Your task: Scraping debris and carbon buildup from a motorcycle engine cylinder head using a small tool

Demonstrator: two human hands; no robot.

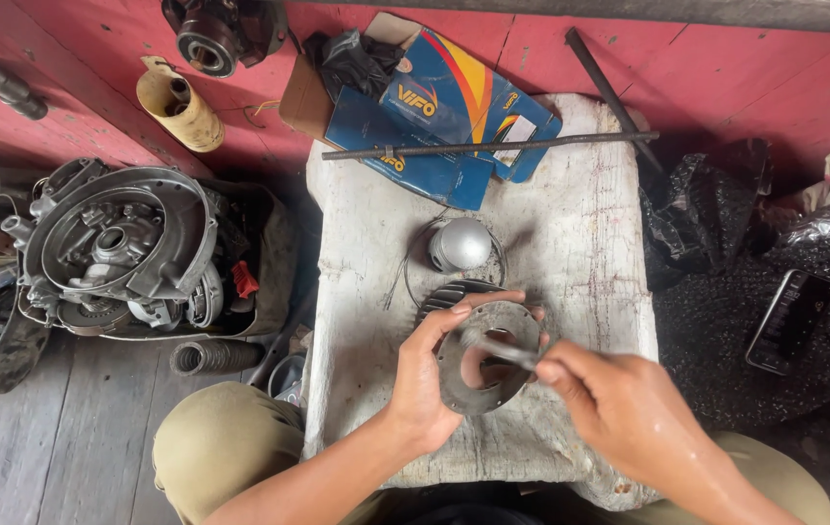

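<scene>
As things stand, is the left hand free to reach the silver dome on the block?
Probably not at once: the left hand grips the metal ring. The silver dome sits just beyond it on the white block, with nothing between.

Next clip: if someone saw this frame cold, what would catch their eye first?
Probably the two hands at centre bottom: the left hand grips a round grey metal ring plate over the worn white block, while the right hand pokes a thin metal tool into its opening. Next, the blue cardboard box with yellow and red stripes at the block's far edge, and the big grey engine casing on the left.
</scene>
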